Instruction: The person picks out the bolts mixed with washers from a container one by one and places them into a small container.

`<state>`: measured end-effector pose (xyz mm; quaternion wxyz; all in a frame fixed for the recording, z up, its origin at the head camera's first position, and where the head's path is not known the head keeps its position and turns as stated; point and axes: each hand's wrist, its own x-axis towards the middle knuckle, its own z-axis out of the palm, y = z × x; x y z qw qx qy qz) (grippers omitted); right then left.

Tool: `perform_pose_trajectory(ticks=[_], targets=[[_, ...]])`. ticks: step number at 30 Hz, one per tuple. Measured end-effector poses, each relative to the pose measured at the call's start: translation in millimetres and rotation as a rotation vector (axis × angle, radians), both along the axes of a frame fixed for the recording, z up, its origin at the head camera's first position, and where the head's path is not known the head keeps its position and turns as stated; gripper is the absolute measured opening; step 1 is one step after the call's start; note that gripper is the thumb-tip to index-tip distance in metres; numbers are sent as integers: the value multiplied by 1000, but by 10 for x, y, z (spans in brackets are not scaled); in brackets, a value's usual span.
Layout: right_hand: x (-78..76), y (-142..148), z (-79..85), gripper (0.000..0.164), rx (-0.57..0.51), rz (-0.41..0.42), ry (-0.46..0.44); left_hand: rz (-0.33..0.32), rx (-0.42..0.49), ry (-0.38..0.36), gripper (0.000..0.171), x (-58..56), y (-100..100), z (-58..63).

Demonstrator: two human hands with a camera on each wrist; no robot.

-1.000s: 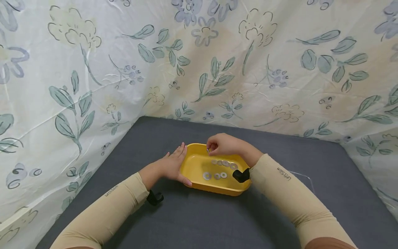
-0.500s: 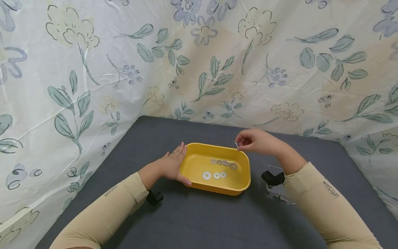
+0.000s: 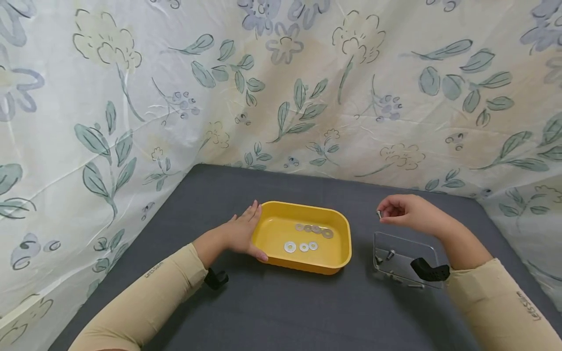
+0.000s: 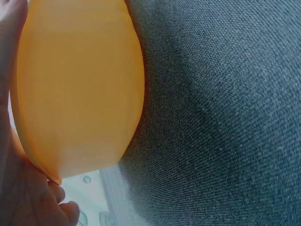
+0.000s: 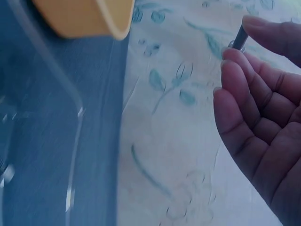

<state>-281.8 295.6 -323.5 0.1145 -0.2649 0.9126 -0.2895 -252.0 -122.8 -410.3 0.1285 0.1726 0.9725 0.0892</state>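
Note:
My left hand [image 3: 239, 236] rests on the left end of a yellow tray [image 3: 303, 265], fingers spread along the rim and thumb at its front edge. Several flat metal washers [image 3: 290, 247] lie inside in two rough rows. Off to the right, my right hand [image 3: 406, 210] pinches a small metal bolt [image 5: 241, 37] between thumb and index finger, above the back edge of a clear plastic box [image 3: 406, 239]. Several loose bolts [image 3: 390, 255] lie in that box. In the left wrist view the tray's outer wall [image 4: 80, 94] fills the upper left.
A dark grey cloth [image 3: 281, 307] covers the table. Floral sheeting [image 3: 281, 87] stands behind and at the sides. A black wrist strap part [image 3: 430, 270] on the right arm overlaps the clear box in the head view.
My right hand has moved right with the bolt, from over the yellow tray to over the back of the clear box, which now shows more. The left hand has stayed on the tray.

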Motion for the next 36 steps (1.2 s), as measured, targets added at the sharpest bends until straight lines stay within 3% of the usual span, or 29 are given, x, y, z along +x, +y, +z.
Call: perform_pose_trajectory(ticks=[11,18,25,36], targets=[[173,424,-159,31,15,-61,6,0,12,-10,139,20,1,37],[240,610,-328,32,-5,-100,-54,0,21,-7,138,13,3,36],[271,732,-487,38,-31,-85,-148,4,18,-12,138,20,12,51],[270,771,-600,40,-27,-79,-170,-2,21,-7,137,16,26,67]])
